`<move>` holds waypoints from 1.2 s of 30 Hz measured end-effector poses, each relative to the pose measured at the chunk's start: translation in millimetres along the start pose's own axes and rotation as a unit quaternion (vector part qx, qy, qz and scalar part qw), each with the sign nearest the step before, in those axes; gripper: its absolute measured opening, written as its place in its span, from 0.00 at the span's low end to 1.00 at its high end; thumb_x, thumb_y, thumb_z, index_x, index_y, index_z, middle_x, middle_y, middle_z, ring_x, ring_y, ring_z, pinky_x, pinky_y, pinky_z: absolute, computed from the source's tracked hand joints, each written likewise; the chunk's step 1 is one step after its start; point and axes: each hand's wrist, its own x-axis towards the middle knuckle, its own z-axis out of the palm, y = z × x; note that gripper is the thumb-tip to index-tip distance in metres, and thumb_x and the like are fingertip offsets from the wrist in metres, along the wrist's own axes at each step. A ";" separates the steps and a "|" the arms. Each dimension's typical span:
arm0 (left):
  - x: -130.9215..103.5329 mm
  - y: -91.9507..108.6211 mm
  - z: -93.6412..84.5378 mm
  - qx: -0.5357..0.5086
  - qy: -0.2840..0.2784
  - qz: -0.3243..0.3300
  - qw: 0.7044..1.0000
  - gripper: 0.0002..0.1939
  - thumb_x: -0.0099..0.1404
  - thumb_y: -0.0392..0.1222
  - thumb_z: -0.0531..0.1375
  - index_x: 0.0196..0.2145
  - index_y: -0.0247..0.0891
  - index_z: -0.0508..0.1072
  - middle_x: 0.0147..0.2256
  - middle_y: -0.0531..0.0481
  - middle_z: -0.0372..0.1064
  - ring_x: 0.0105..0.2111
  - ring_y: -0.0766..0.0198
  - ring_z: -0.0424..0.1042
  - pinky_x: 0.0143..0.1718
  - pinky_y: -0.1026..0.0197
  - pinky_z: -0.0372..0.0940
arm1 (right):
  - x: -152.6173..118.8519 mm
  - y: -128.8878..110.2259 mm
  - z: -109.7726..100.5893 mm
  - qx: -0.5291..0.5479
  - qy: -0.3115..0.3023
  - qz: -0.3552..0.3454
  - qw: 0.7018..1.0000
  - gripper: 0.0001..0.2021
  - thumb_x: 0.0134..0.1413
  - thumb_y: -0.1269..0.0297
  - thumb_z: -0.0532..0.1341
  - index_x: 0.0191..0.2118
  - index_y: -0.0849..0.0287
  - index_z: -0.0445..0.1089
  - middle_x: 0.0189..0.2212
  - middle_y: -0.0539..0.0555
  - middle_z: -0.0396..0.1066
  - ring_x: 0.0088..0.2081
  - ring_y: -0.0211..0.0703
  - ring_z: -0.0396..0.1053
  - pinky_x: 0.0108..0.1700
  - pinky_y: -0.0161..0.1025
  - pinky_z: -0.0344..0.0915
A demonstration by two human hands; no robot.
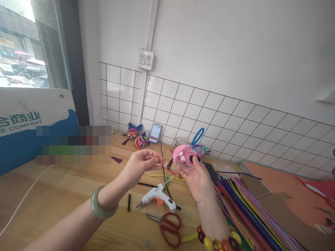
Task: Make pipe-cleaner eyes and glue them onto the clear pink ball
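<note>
My right hand (199, 179) is wrapped round a clear round ball (181, 157) partly covered with pink fuzzy strands, with a pink, blue and black ring shape on its front. A blue loop (197, 137) rises from the ball's top. To the left of it, my left hand (146, 162) is raised above the table with thumb and fingertips pressed together; anything between them is too small to make out. Below the hands lie a white glue gun (158, 197) and red-handled scissors (170, 226).
Pipe cleaners (251, 209) lie bundled at the right. Two colourful yarn ornaments (141, 140), a phone (156, 133) and a glass jar (180, 141) stand by the tiled wall. A black cable (164, 174) crosses the wooden table (99, 188).
</note>
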 end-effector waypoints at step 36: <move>-4.3 8.2 -1.2 -0.096 -0.038 0.003 0.995 0.04 0.55 0.34 0.52 0.26 0.39 0.57 0.23 0.50 0.65 0.25 0.64 0.66 0.21 0.65 0.60 | -3.0 10.6 7.4 -0.011 -0.019 0.056 0.998 0.16 0.42 0.53 0.66 0.37 0.55 0.70 0.37 0.54 0.75 0.40 0.49 0.72 0.47 0.48 0.61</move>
